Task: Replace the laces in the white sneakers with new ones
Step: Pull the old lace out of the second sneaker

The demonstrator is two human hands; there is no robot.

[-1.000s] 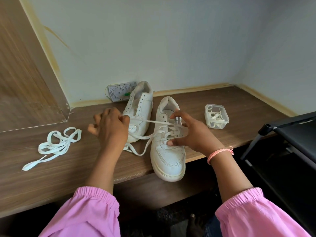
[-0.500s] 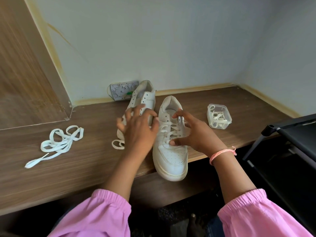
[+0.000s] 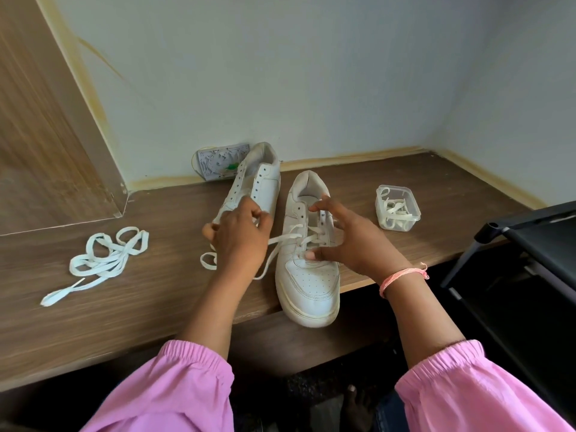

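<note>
Two white sneakers stand on the wooden shelf (image 3: 156, 307). The right sneaker (image 3: 311, 285) has its toe over the front edge and a white lace (image 3: 280, 240) crossing its lower eyelets. My left hand (image 3: 238, 241) pinches that lace and holds it out to the left of the shoe, the loose end looping below my hand. My right hand (image 3: 349, 241) rests on the shoe's right side, thumb pressing the lowest lace crossing, index finger near the upper eyelets. The left sneaker (image 3: 255, 185) sits behind, with no lace in its visible eyelets.
A loose white lace (image 3: 103, 260) lies in a pile at the left. A small clear plastic box (image 3: 397, 207) with laces in it sits at the right. A patterned packet (image 3: 221, 162) leans on the wall. A black rack (image 3: 536, 238) stands to the right of the shelf.
My left hand went from far left to the shoe's lacing, then drew back left with the lace pulled taut. My right hand stayed on the right sneaker.
</note>
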